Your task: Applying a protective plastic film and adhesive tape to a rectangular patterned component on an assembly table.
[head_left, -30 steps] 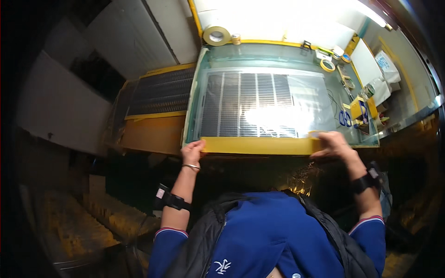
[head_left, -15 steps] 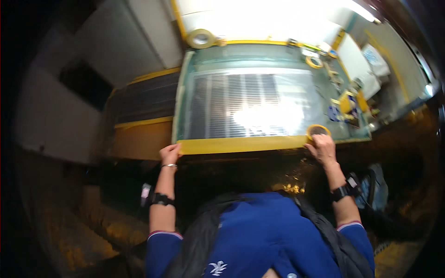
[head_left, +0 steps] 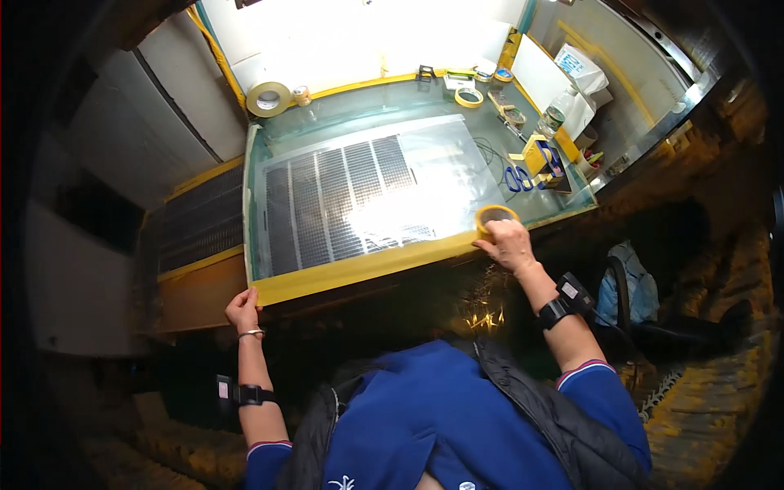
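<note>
A wide strip of yellow tape (head_left: 359,268) stretches taut along the front edge of the glass-topped table (head_left: 359,110). Its left end is pinched between the fingers of my left hand (head_left: 243,310) at the table's near left corner. At the other end, my right hand (head_left: 511,245) grips the roll of yellow tape (head_left: 480,220), from which the strip runs. Whether the whole strip touches the glass, I cannot tell. Behind it lies a clear sheet with a dark printed grid (head_left: 327,194), partly washed out by glare.
Blue-handled scissors (head_left: 514,180) lie at the right beside a yellow holder (head_left: 536,155). Farther back are a bottle (head_left: 555,116), a small yellow tape roll (head_left: 469,98) and a large tape roll (head_left: 269,100). A dark gridded panel (head_left: 202,216) is left of the table.
My view has turned, so the table and both hands appear farther left and tilted. The strip stays stretched between my hands, with the same grips on the tape end and roll.
</note>
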A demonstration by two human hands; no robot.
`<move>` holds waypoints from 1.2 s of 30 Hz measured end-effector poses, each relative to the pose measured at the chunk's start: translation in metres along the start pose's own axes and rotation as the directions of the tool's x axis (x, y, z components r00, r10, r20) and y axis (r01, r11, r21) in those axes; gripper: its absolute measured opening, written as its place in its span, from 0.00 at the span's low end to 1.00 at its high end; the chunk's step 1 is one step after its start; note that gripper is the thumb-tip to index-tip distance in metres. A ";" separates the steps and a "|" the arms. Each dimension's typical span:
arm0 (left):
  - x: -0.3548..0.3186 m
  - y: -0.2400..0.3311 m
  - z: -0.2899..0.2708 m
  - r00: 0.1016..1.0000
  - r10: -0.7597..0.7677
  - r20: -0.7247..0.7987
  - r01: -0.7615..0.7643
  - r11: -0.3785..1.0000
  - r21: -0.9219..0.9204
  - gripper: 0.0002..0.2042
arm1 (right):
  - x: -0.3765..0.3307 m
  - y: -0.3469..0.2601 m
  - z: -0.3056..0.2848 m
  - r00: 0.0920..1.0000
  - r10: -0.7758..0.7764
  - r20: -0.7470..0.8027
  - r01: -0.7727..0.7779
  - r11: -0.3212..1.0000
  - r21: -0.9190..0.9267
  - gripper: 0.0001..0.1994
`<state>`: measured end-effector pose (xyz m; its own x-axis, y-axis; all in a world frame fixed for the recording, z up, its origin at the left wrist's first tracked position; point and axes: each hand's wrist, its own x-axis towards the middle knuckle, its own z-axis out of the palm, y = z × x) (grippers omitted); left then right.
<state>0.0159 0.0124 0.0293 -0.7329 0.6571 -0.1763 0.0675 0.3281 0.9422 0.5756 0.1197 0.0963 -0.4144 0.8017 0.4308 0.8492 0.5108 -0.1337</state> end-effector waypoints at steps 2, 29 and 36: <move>-0.009 0.016 -0.010 0.999 0.032 -0.020 -0.032 0.999 -0.016 0.09 | -0.001 -0.002 -0.003 0.992 0.127 -0.016 -0.126 0.991 0.054 0.19; -0.193 0.005 -0.223 0.874 -0.025 -0.486 -0.052 0.988 -0.144 0.15 | 0.062 0.115 0.084 0.916 0.278 -0.288 -0.313 0.946 -0.082 0.07; -0.259 -0.001 -0.260 0.860 0.099 -0.500 -0.127 0.992 -0.021 0.13 | 0.090 0.178 0.112 0.745 0.665 0.053 -0.626 0.724 -0.291 0.13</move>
<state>0.0299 -0.3350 0.1478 -0.9624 0.2584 0.0842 0.1453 0.2275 0.9629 0.6523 0.3176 0.0114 0.2390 0.9533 0.1846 0.9691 -0.2222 -0.1069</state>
